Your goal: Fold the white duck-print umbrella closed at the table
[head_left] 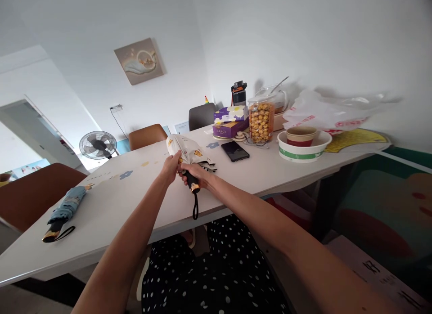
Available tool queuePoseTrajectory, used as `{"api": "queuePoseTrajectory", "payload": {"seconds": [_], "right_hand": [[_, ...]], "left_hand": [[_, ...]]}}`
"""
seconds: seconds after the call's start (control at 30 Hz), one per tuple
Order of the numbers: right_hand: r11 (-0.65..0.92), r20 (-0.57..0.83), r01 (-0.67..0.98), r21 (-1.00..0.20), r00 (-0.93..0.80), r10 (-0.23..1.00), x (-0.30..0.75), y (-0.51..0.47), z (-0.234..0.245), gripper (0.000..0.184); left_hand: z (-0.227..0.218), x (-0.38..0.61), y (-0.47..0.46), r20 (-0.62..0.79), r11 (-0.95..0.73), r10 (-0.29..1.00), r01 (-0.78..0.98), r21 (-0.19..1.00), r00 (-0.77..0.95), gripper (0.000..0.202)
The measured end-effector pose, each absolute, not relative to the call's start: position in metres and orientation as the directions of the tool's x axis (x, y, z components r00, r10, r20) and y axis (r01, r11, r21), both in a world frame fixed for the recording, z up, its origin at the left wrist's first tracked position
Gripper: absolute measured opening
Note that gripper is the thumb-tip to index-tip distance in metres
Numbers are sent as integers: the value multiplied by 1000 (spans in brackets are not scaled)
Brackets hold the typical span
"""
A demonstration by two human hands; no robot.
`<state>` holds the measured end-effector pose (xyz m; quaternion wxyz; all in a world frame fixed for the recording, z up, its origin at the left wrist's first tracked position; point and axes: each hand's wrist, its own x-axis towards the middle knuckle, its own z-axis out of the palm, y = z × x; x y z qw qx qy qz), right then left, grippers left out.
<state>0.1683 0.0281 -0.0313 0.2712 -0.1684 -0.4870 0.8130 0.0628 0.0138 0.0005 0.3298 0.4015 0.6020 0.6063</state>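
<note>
A white folding umbrella [185,148] with small yellow-orange prints is between my hands, above the near side of the table. Its canopy is loosely gathered and points away from me, some dark rib tips showing at the right. My left hand [171,168] pinches the canopy fabric on the left side. Around the base of the canopy, by the black handle, my right hand [195,173] is closed. The gold-ended handle points towards me, and its black wrist strap hangs down. A second umbrella [69,206], blue and folded, lies on the table at the left.
On the white table [145,192] lie a phone [235,151], tissue packs [231,127], a jar of snacks [261,120] and a white bowl [300,154] holding a paper cup [301,136]. A plastic bag [324,109] sits behind. Chairs [146,136] and a fan [98,144] stand beyond.
</note>
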Motion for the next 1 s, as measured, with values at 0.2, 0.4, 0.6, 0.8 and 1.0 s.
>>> {"api": "queuePoseTrajectory", "payload": {"seconds": [0.2,0.4,0.6,0.8,1.0], "right_hand": [[-355,61,-285,-890,-848,527,173,19,-25,14],[-379,37,-196,-905,-921,388,178,18,-23,14],[-348,22,-128,-929,-955,294,177,19,-23,26],[-357,55,-163,-920,-954,295,177,16,-23,34],[-417,79,-240,-877,-927,368,175,19,-24,27]], "left_hand": [[25,50,26,-9,-51,923,-145,988,-384,36],[44,39,21,27,-119,935,-242,963,-353,37],[41,32,16,211,-304,880,-163,938,-426,36],[47,34,8,223,-288,872,-90,953,-435,41],[42,30,18,229,-224,884,60,973,-408,44]]}}
